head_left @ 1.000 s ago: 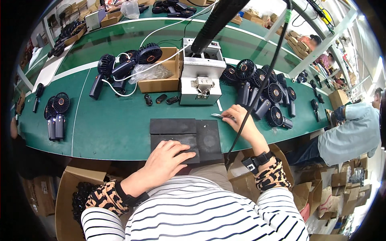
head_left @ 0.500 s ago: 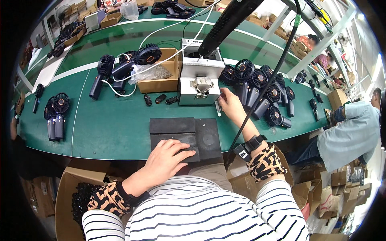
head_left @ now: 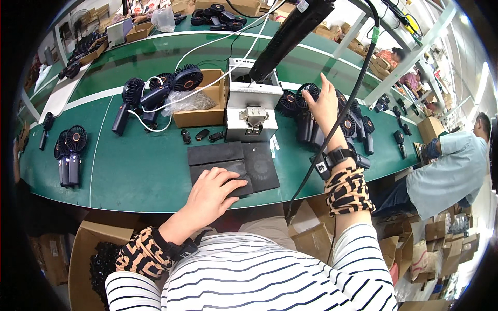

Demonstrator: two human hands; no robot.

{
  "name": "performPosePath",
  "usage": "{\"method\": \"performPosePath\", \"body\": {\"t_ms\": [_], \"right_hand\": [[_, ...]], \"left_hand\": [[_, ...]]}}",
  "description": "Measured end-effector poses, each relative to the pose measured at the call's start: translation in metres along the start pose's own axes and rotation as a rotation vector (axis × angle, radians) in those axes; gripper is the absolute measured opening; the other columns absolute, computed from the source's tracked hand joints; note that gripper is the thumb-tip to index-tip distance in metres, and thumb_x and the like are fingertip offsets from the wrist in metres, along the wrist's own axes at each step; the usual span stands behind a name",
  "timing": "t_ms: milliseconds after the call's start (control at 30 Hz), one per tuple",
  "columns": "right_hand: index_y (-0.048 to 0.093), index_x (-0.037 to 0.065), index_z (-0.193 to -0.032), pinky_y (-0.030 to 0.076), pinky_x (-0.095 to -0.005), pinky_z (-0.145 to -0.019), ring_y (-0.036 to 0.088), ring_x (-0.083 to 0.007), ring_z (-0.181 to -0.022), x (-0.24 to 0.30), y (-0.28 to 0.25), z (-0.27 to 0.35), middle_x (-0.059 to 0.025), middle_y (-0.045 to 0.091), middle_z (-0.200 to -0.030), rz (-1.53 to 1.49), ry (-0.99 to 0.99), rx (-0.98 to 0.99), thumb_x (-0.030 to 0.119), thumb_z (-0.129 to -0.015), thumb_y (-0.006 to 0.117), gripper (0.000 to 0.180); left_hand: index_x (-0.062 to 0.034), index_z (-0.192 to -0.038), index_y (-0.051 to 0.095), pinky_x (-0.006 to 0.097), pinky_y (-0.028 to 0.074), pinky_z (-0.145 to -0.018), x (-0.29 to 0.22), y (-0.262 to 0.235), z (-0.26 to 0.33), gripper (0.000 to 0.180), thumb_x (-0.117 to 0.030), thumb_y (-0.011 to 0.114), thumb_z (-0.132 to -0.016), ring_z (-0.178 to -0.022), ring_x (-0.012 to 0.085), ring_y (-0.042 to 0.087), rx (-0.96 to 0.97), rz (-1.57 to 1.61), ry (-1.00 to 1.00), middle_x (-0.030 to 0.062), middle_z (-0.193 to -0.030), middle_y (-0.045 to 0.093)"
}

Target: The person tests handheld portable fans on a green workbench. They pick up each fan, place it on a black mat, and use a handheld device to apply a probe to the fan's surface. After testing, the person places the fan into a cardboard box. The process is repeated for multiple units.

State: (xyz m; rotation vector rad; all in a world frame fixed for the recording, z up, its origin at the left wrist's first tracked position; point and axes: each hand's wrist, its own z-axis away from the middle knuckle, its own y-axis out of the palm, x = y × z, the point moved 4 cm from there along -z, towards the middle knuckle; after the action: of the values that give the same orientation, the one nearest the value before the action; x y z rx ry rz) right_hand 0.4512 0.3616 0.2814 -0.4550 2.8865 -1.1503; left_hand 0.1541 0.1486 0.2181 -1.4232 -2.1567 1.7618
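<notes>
My left hand (head_left: 213, 191) lies open, fingers stretched, on a black padded mat (head_left: 217, 154) at the table's front edge. To the right, my open right hand (head_left: 325, 106) reaches over a cluster of dark blue handheld fans (head_left: 305, 124), thumb and fingers apart. Nothing shows between its fingers; whether it touches a fan, I cannot tell. A white-and-silver boxy device (head_left: 252, 98) with a metal fixture stands beyond the mat. Above it hangs a thick black cylindrical tool (head_left: 290, 39). Small black oval parts (head_left: 202, 135) lie left of the device.
An open cardboard box (head_left: 199, 118) holds a plastic bag, with fans and white cables beside it. More fans (head_left: 72, 155) lie at the left. A black cable (head_left: 342, 114) hangs past my right forearm. A carton (head_left: 85, 249) of black parts stands below; a co-worker (head_left: 441, 166) sits at the right.
My right hand has left the device's lower right side and moved up and right over the fans, its fingers now spread. My left hand stays on the mat. The view has shifted slightly.
</notes>
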Motion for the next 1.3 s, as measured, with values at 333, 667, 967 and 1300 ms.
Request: {"method": "performPosePath", "body": {"t_ms": [333, 667, 967, 1300], "right_hand": [[0.05, 0.013, -0.138, 0.049, -0.0336, -0.079, 0.056, -0.0237, -0.093, -0.014, -0.041, 0.006, -0.0105, 0.058, -0.106, -0.165, 0.024, 0.098, 0.015, -0.074, 0.079, 0.07], [0.057, 0.011, -0.128, 0.044, -0.0313, -0.088, 0.051, -0.0245, -0.103, 0.007, -0.111, 0.063, -0.0102, 0.053, -0.116, -0.275, 0.135, 0.102, 0.014, -0.074, 0.077, 0.058], [0.053, 0.009, -0.128, 0.049, -0.027, -0.08, 0.054, -0.0143, -0.104, 0.011, -0.12, 0.075, -0.0042, 0.052, -0.112, -0.484, 0.226, 0.058, 0.01, -0.081, 0.074, 0.051], [0.041, 0.007, -0.137, 0.052, -0.0203, -0.07, 0.059, -0.0111, -0.099, 0.068, -0.056, 0.129, -0.0046, 0.055, -0.117, -1.284, 0.692, 0.113, 0.016, -0.089, 0.066, 0.054]], "left_hand": [[-0.0095, -0.104, 0.067, 0.039, 0.045, -0.085, 0.006, -0.021, 0.113, 0.027, -0.008, 0.071, -0.077, -0.099, 0.0276, 0.06, -0.118, 0.156, -0.075, 0.0064, -0.104, 0.064], [-0.0015, -0.108, 0.056, 0.03, 0.045, -0.08, 0.045, 0.134, 0.506, 0.022, -0.018, 0.048, -0.096, -0.091, 0.0167, 0.055, -0.164, 0.5, -1.611, 0.0088, -0.097, 0.06], [-0.002, -0.1, 0.053, 0.028, 0.043, -0.076, 0.031, 0.154, 0.529, 0.015, -0.015, 0.048, -0.095, -0.082, 0.0166, 0.049, -0.468, 0.762, -1.674, 0.007, -0.088, 0.054], [-0.0042, -0.092, 0.052, 0.025, 0.039, -0.073, 0.052, 0.128, 0.443, 0.01, -0.013, 0.047, -0.095, -0.079, 0.011, 0.044, -0.581, 0.79, -1.255, -0.0001, -0.083, 0.049]]}}
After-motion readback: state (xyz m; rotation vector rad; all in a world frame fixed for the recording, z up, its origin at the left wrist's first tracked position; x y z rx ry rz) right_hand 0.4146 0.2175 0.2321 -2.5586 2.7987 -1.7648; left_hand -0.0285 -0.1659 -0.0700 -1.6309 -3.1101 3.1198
